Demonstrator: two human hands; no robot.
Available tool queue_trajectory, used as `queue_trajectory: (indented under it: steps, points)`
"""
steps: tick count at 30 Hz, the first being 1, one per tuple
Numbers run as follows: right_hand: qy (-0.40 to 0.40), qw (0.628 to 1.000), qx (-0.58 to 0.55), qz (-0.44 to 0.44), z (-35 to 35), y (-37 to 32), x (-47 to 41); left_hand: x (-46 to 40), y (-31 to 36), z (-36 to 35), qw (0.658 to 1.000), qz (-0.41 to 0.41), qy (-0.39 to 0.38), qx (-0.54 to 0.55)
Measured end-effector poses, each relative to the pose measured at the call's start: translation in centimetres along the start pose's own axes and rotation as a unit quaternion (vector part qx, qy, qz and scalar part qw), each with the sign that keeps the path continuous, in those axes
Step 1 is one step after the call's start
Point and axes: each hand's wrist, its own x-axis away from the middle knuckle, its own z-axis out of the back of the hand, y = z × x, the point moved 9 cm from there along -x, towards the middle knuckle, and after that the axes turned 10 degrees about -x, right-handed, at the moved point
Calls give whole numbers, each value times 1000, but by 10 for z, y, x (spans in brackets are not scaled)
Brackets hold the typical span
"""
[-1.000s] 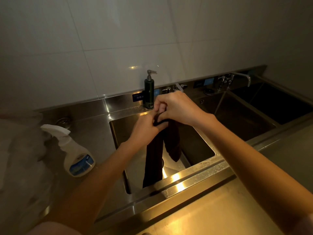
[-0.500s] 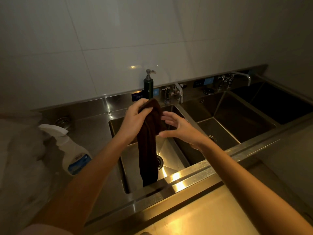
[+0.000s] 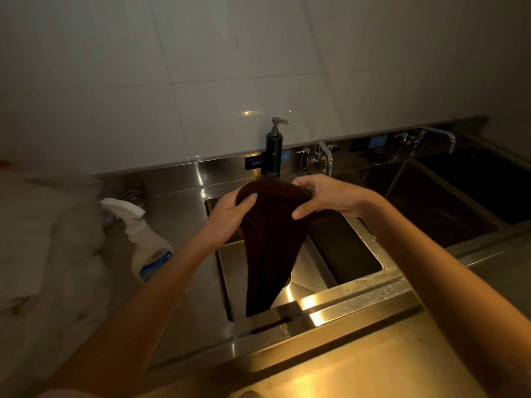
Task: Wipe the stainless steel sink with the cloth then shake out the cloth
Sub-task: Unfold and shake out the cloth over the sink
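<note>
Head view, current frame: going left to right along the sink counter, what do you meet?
Spray bottle → left hand → dark cloth → right hand → far faucet. The soap dispenser and near faucet sit behind the cloth and hands, so they are left out.

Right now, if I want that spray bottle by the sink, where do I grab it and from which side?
Take the spray bottle by its narrow neck just under the white trigger head, which looks like the easiest part to wrap. It leans with the head tilted up-left, so come from above and the sink side; white bundled material crowds its far left. Both hands are on the cloth, so one must let go first.
</note>
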Motion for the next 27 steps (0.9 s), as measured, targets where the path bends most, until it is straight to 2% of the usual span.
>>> queue_trajectory:
  steps: [5, 8, 12, 16, 19, 23, 27]
  points:
    - [12, 999, 46, 17, 8, -25, 0, 6, -11, 3, 998, 20, -32, -51]
    - [16, 1000, 1, 12, 9, -24, -2, 8, -10, 10, 997, 28, -22, -73]
    - [40, 998, -35, 18, 15, -21, -1, 12, -8, 3, 996, 46, -53, -45]
    - [23, 999, -22, 22, 17, -29, 8, 16, -14, -15, 991, 86, -96, 43]
    - [19, 999, -24, 22, 22, -35, 13, 16, -21, -24, 970, 122, -108, 179]
    - [113, 987, -105, 34, 42, -33, 8, 12, -14, -35, 936, 141, -139, 291]
    - [184, 960, -207, 33, 52, -12, -4, -1, 1, -37, 940, 131, -173, 265]
